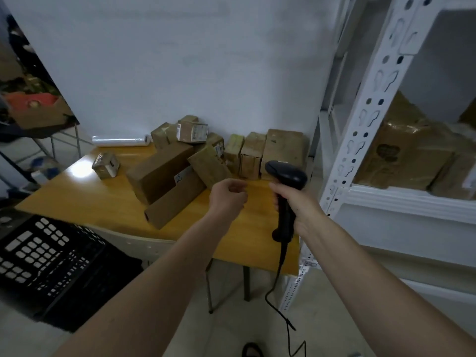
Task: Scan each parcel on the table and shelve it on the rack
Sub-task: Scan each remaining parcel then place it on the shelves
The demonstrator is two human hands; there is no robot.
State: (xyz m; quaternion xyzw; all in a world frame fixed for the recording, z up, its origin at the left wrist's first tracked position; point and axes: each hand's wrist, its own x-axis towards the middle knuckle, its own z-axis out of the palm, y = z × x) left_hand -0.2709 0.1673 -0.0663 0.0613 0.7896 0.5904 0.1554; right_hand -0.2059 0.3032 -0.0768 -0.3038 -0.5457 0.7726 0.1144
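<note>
R hand grips scanner, cord cut off, parcel labels blurred

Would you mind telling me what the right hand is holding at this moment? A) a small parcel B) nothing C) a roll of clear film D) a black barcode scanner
D: the right hand curls round the handle of the black scanner, its cord hanging down past the table edge.
</note>
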